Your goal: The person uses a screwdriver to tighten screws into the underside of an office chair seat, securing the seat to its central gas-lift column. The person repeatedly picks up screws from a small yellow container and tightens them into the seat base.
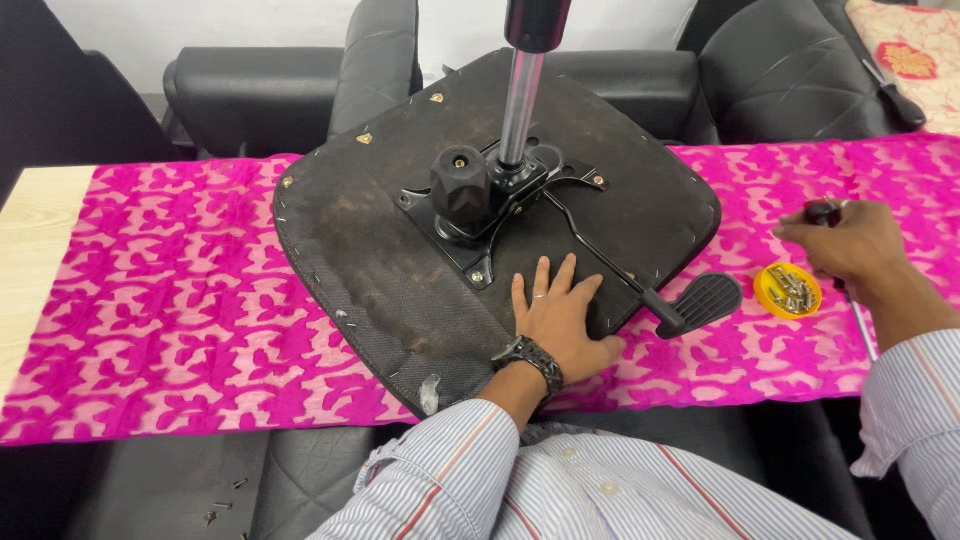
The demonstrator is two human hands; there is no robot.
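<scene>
Nearest to me, both forearms come up from the bottom edge in blue-and-white striped shirt sleeves [520, 480]. My left hand [558, 318] wears a dark beaded wristband [530, 357] and lies flat, palm down, fingers spread and released, pressing on the near edge of the upturned black fabric-covered chair seat base [370, 250]. That seat rests on the bright pink patterned cloth [160, 300] spread over the pale wooden table [35, 230], roughly at the middle of the scene.

To the right, my right hand [850, 245] is curled knuckles up, fingers clenched around the dark handle of a screwdriver [828, 212], its thin shaft showing below the wrist. Just left of that hand sits a small round yellow lid holding loose screws [787, 290], and near it the black ribbed lever paddle [705, 300] juts past the seat's edge.

Farther off, the black metal mechanism plate [490, 205] carries a chunky black knob [460, 185] and the upright chrome gas cylinder [520, 95]. Black padded chairs [780, 70] stand beyond the table.
</scene>
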